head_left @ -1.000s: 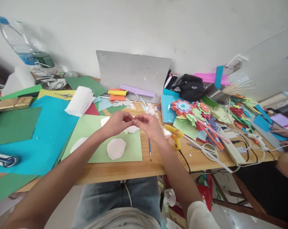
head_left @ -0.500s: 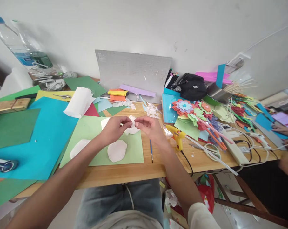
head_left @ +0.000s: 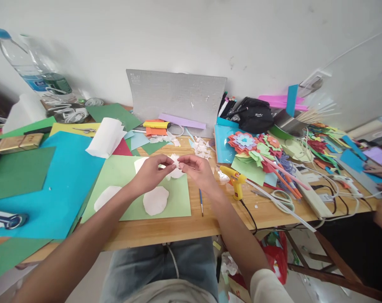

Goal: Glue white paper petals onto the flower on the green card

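Observation:
My left hand and my right hand meet above a light green paper sheet. Between their pinched fingertips is a small crumpled white paper piece; the fingers hide part of it. Just beneath it, a rounded white paper cutout shows; whether the two are joined I cannot tell. Nearer to me lies a second rounded cutout, pale pinkish white. Another white cutout is at the left, partly behind my left forearm. A blue thin-handled brush rests right of the sheet.
A yellow glue gun, scissors and paper flowers are to the right. White paper scraps and a tissue roll lie behind the sheet. Blue paper covers the left. Another person's hand shows far right.
Both hands stay in nearly the same place, fingertips still pinched together. Slightly more of the crumpled white paper shows above them. The whole view has shifted a little.

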